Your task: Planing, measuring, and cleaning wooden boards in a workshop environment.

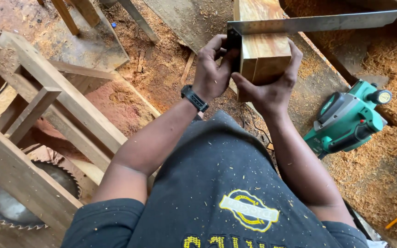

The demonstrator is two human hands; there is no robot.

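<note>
My left hand (212, 69) pinches the try square (299, 24) stock against the wood block (263, 50), which my right hand (272, 87) clamps from the other side, out over the sawdust; if my left thumb eases, the blade could tilt and read false

Green planer (345, 118) right of hands (244, 76)

I hold a thick block of yellowish, streaky timber (262, 50), its squared end toward me and its length running away to the far side. A try square (299, 24) sits on it, dark stock pressed against the left face and steel blade lying flat across the top, reaching out to the right.
</note>
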